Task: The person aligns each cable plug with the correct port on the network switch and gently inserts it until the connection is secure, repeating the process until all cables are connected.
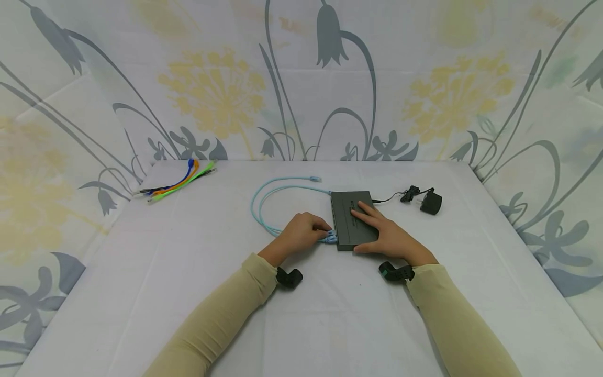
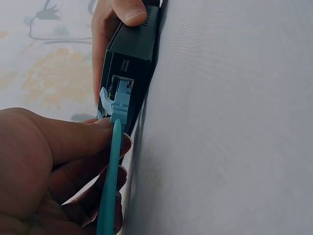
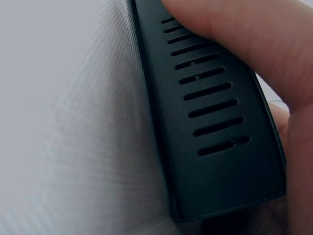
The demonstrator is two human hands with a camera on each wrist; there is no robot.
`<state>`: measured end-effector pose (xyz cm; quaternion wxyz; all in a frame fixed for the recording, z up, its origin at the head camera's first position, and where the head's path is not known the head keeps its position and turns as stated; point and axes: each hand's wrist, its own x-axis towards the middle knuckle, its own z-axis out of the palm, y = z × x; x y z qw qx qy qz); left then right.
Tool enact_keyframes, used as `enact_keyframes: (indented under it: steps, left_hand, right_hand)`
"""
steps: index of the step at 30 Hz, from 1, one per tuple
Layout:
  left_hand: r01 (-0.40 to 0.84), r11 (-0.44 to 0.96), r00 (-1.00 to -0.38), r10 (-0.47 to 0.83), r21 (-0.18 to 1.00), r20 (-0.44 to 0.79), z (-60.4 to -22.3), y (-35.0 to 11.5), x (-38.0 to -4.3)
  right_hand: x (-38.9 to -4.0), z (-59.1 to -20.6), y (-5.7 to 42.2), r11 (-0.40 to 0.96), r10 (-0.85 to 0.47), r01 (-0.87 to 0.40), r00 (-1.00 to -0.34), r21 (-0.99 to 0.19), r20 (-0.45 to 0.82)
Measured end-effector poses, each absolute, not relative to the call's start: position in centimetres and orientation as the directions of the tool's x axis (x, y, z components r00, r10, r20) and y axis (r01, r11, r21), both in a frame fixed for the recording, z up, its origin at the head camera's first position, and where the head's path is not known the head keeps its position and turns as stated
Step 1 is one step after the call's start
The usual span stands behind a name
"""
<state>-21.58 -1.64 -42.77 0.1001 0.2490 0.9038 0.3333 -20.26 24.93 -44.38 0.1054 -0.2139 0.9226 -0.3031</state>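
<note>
A dark network switch (image 1: 350, 220) lies on the white table, with ports along its left side. My left hand (image 1: 303, 233) pinches a light-blue network cable plug at the near ports. In the left wrist view, a network plug (image 2: 120, 105) with its clip sits in the end port, beside the thumb and fingertips. My right hand (image 1: 393, 238) holds the switch, fingers spread over its top and thumb against the near vented end (image 3: 210, 103). Light-blue cable (image 1: 254, 204) loops to the left; one strand reaches the far port, while another ends in a free plug (image 1: 315, 179).
A black power adapter (image 1: 431, 202) lies right of the switch, its bundled cord (image 1: 410, 193) running to the switch's right side. Several short colored cables (image 1: 181, 182) lie at the back left. Flowered cloth (image 1: 301, 78) hangs behind the table and at both sides.
</note>
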Motion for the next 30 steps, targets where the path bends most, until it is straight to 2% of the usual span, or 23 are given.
enact_keyframes:
  steps: [12,18,30]
  left_hand:
    - [0.407,0.670,-0.815,0.573,0.621,-0.084,-42.1,-2.3,-21.8]
    - [0.431,0.698,-0.825,0.562,0.572,-0.064,-41.8,-2.7,-21.8]
    - [0.442,0.701,-0.828,0.559,0.559,-0.046,-41.9,-2.5,-21.9]
  right_hand:
    - [-20.1,-44.3,25.0,0.719,-0.462,-0.329,-0.884,-0.612,-0.067]
    - [-20.2,-44.3,25.0,0.716,-0.466,-0.337,-0.883,-0.612,-0.058]
    - [-20.3,-44.3,25.1,0.712,-0.463,-0.329,-0.884,-0.620,-0.063]
